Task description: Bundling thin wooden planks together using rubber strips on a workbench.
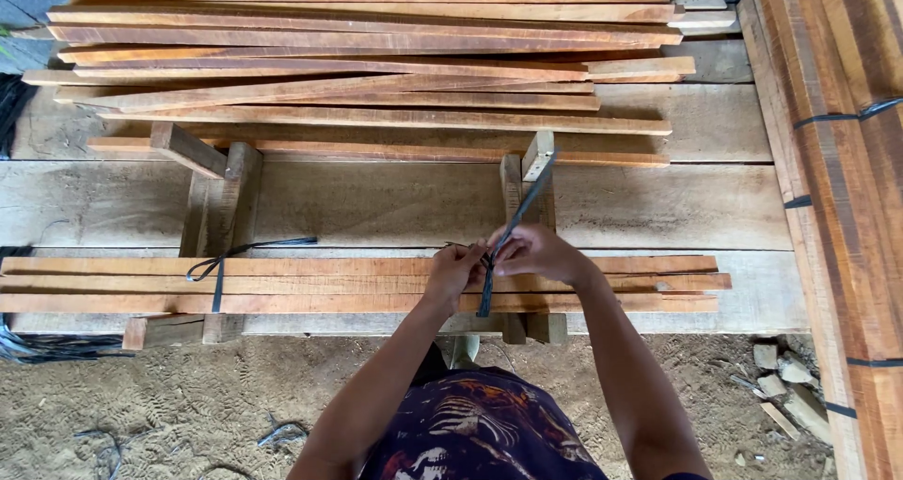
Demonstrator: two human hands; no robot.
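Strap: dark strap (513, 226) crosses our slat bundle (357, 290), one end rising past the knot, one hanging over the front | fingers: our left hand (453, 271) and right hand (534, 252) pinch it where they meet | around: tied strap (218, 271) further left; loose slats (367, 66) behind on the desk (376, 203).

Bare planks (376, 203) behind the slat bundle (611, 283) lie open; upright stakes (527, 184) and stacked slats (376, 66) block farther back.
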